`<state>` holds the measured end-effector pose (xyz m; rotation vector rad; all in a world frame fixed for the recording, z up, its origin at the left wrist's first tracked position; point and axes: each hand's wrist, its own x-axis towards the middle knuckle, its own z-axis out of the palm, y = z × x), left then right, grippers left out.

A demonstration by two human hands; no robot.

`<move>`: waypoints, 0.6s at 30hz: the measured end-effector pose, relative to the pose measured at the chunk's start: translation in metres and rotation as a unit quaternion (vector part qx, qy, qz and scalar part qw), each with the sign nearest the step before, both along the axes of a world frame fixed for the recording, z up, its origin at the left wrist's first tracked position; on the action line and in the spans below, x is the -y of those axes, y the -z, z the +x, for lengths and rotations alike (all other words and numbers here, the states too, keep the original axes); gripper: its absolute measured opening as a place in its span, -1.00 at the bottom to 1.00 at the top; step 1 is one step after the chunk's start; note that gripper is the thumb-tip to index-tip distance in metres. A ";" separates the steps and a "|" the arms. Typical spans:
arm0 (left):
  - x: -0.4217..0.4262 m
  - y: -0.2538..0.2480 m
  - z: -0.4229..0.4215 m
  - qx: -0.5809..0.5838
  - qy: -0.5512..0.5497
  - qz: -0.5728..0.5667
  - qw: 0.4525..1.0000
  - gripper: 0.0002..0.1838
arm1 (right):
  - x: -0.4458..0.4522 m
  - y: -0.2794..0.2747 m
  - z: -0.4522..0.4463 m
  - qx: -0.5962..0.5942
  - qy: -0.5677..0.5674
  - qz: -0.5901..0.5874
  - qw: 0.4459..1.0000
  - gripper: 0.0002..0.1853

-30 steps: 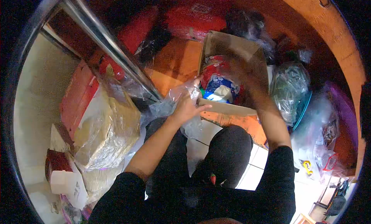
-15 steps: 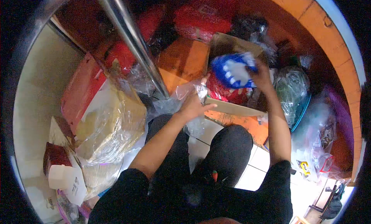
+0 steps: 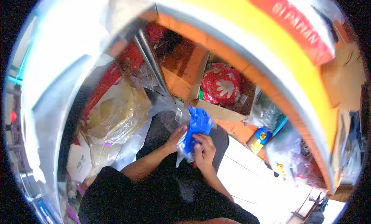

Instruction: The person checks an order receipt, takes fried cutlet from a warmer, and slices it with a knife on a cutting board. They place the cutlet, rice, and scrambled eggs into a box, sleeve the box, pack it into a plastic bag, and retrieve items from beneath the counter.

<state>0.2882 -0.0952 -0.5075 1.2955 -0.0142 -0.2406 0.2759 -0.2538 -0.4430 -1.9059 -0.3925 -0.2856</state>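
Above my lap, a crumpled blue plastic packet (image 3: 199,125) is held between my two hands. My left hand (image 3: 177,139) grips its left edge, its fingertips partly hidden behind the packet. From the right, my right hand (image 3: 205,149) presses curled fingers and thumb on the packet's lower part. A clear plastic bag (image 3: 168,110) lies just beyond my left hand; whether they touch I cannot tell. Farther out, an open cardboard box (image 3: 222,111) contains a red packet (image 3: 222,84) printed with a white hand shape.
A metal pole (image 3: 150,57) slants down left of the box. An orange and yellow counter edge (image 3: 247,57) curves overhead. A plastic-wrapped yellowish bundle (image 3: 116,113) sits to my left. Clear plastic bags (image 3: 288,150) lie to the right beside the white tiled floor (image 3: 235,175).
My right hand has brought the blue packet out of the box to my lap. My left hand has drawn back and now holds it too. The view has tilted, bringing the counter in.
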 end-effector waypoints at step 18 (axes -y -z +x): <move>-0.005 -0.461 -0.060 0.029 0.047 0.024 0.998 -0.78 | 0.018 -0.395 -0.038 -0.139 -0.139 -0.020 0.980 -0.74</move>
